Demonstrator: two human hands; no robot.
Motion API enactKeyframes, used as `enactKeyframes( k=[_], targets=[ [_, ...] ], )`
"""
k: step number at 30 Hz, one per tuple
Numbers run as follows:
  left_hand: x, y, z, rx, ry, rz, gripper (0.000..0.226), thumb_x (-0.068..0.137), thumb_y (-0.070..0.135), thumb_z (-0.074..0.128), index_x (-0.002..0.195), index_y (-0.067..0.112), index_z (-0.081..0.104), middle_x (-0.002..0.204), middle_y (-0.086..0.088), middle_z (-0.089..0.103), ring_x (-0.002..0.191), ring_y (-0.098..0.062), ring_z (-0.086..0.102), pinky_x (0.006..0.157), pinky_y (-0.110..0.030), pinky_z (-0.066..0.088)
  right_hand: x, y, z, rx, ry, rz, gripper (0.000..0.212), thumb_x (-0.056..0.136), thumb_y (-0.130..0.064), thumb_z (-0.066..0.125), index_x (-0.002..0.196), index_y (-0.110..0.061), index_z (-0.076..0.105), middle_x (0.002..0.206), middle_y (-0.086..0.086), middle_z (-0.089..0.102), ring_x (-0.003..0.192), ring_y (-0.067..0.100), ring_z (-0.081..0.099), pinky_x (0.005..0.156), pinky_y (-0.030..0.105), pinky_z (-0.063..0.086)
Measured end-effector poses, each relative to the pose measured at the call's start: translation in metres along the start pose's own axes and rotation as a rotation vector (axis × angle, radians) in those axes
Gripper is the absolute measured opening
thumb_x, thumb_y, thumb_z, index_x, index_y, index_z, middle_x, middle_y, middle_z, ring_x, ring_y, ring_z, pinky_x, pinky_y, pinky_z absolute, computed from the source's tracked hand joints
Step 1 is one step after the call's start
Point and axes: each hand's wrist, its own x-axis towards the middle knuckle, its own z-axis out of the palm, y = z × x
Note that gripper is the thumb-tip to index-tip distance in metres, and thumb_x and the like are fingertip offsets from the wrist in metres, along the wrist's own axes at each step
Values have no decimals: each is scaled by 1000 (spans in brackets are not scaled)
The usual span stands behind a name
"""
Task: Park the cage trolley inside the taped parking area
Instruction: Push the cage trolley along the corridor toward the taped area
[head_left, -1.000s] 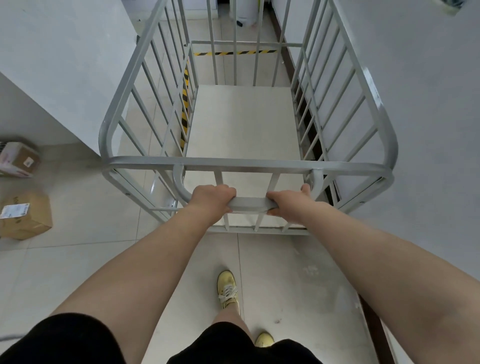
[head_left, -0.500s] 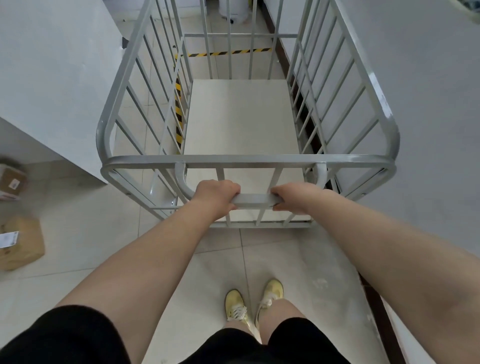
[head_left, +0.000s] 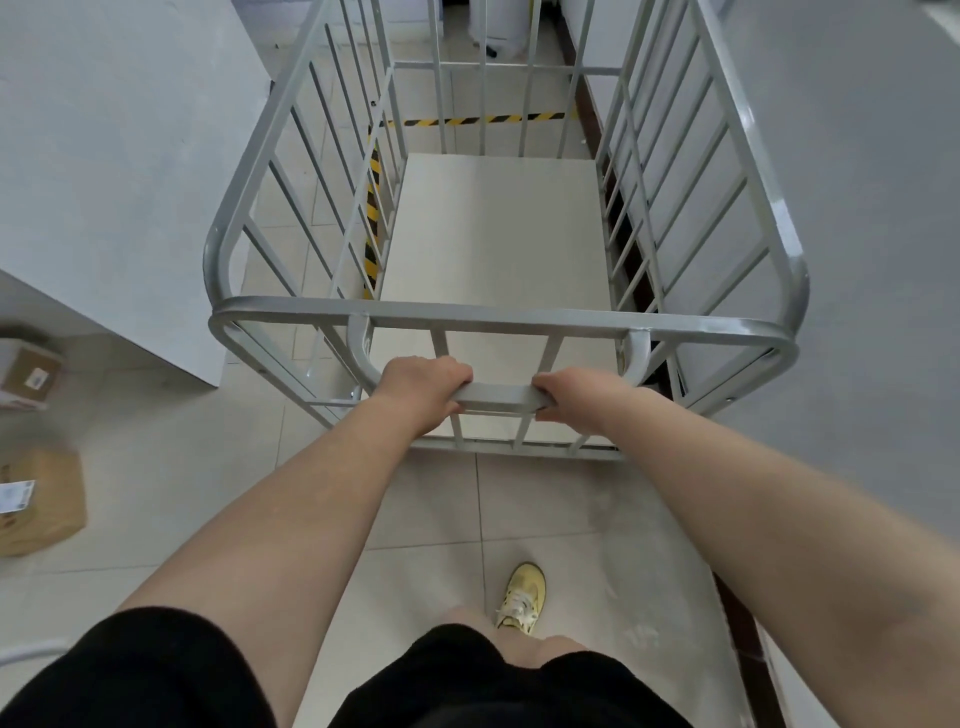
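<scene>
Seemingly for even steering, both hands are closed round the cage trolley's handle bar, the left hand and right hand a little apart. The trolley stands on the floor in a narrow lane, its front short of the far tape line, with the side tape just beside its left rail. The right wall sits very near the bars, the white partition crowds the left, and cardboard boxes lie well apart.
</scene>
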Motion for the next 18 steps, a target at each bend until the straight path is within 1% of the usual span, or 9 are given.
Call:
enactKeyframes(
  k=[3, 7, 9, 13, 16, 18],
  targets=[
    [24, -7, -9, -1, 1, -3, 27, 94, 32, 52, 119, 21, 53, 122, -1, 59, 110, -28, 60, 75, -32, 41, 20, 8, -17, -8, -7, 0, 26, 96, -32, 50, 113, -13, 53, 91, 3, 53, 82, 24, 50, 68, 33, 40],
    [54, -19, -20, 3, 11, 1, 27, 94, 32, 51, 119, 21, 53, 122, -2, 59, 111, -28, 59, 80, -35, 45, 44, 16, -41, -17, -28, 3, 24, 97, -30, 50, 113, -11, 52, 91, 3, 51, 83, 24, 48, 69, 33, 39],
    [70, -26, -26, 2, 14, 8, 28, 94, 33, 51, 119, 21, 53, 122, -2, 58, 112, -28, 59, 82, -35, 46, 57, 20, -52, -7, -27, 8, 24, 97, -29, 50, 113, -11, 52, 92, 3, 51, 84, 24, 50, 71, 34, 42],
    [102, -43, -40, 11, 8, 56, 29, 94, 34, 51, 119, 20, 53, 121, -2, 59, 110, -28, 60, 83, -36, 47, 84, 28, -71, -3, -35, 39, 25, 97, -30, 50, 114, -12, 52, 95, 5, 57, 90, 27, 58, 80, 40, 49],
    [125, -54, -50, 7, 19, 65, 29, 93, 34, 52, 119, 19, 54, 122, -1, 59, 110, -28, 60, 82, -35, 47, 103, 32, -88, -4, -40, 62, 24, 98, -29, 49, 114, -12, 52, 92, 4, 55, 86, 26, 56, 76, 37, 47],
    [141, -61, -57, -8, 33, 59, 27, 92, 33, 54, 116, 20, 56, 121, -1, 61, 109, -29, 60, 78, -33, 44, 115, 32, -99, 4, -27, 87, 23, 98, -28, 48, 114, -12, 52, 92, 4, 55, 84, 25, 54, 74, 36, 45]
  ],
)
